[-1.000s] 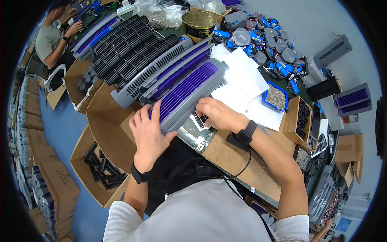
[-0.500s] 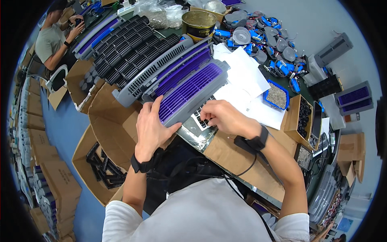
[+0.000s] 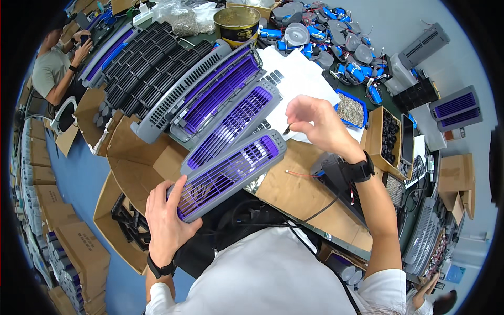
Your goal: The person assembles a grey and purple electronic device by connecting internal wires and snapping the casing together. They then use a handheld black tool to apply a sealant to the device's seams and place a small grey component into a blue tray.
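Observation:
A long grey panel with a purple grille [image 3: 228, 176] slants across the front of the bench. My left hand [image 3: 170, 215] is closed around its lower left end, thumb and fingers on opposite edges. Over the panel's far right end hovers my right hand [image 3: 320, 126], its thumb and forefinger pinched on a small dark piece [image 3: 286, 130]. A second purple-grilled panel [image 3: 231, 126] lies directly behind the held one. Beside it is a white sheet with small black pads [image 3: 273, 77], partly covered by the panels.
Stacked black slatted parts [image 3: 152, 68] and grey housings fill the left. A metal tin [image 3: 236, 31], blue-and-grey parts [image 3: 336, 42], a blue tray [image 3: 352, 109] and a carton of black parts [image 3: 386, 137] line the back and right. Open cartons [image 3: 123, 226] stand at left; another person [image 3: 52, 73] sits beyond.
The panel in my left hand has come nearer and lower left, apart from the one behind it. My right hand has lifted off the pad sheet, up and to the right.

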`<state>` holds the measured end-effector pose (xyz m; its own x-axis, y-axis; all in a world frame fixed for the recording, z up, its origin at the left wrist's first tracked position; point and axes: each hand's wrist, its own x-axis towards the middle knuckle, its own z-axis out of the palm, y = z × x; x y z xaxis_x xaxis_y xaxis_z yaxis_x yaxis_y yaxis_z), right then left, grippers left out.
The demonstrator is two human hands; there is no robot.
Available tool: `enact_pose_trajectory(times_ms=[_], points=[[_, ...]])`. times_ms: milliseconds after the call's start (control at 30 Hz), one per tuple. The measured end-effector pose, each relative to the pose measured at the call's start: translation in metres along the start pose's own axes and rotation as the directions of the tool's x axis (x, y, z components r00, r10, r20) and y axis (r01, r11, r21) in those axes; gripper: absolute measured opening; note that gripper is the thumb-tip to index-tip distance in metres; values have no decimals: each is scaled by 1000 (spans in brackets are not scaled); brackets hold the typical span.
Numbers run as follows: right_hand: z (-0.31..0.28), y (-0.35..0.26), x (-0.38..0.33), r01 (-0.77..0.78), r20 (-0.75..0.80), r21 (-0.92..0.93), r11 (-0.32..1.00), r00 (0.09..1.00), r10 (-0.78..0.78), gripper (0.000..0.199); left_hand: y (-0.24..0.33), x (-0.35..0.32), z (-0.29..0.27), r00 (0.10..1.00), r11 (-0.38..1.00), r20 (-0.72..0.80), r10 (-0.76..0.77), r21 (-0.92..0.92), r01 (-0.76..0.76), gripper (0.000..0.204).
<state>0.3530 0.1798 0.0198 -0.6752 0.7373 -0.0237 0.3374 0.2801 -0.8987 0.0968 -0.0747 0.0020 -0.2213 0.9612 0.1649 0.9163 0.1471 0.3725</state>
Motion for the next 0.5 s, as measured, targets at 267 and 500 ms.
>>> enact_pose_trajectory(times_ms=[267,500], points=[[16,11,10,64,209,-214,975,978,-18,19,-1,-3,1,1000,1000,24,-15,26,15,81],[22,18,18,122,251,-332,935,967,-37,13,-2,-6,6,999,999,17,-32,16,32,85]])
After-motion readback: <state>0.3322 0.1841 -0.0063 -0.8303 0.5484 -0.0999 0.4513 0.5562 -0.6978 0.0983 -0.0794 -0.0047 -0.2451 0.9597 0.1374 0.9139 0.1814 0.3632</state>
